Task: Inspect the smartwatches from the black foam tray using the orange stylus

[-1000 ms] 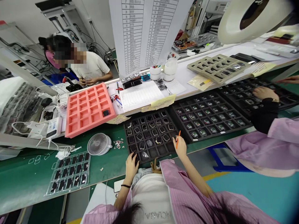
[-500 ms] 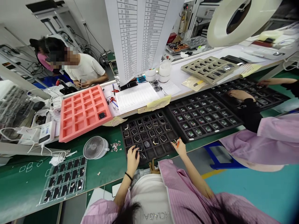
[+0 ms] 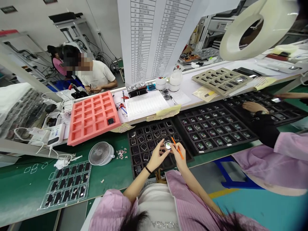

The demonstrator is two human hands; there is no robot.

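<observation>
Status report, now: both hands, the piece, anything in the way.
Left hand pinching small watch-like part. Right hand gripping orange tool, fingertips at same part. Part held over black tray. Fingers partly hide its edges.

Bright indoor light, stretched wide-angle edges, dark right-hand corners

On the hanging sheet [image 3: 154, 38], printed row nos. can be read in the left col., approx. 24 to 29; the Chinese chars. alongside & the right-col. nos. are too blurred. On the white shirt [image 3: 156, 200], upside-down caps. are partly made out, poss. "AGA". Print on the form [image 3: 146, 104], yellow slip [image 3: 166, 113] & wall sign [image 3: 9, 9] can't be deciphered.
</observation>
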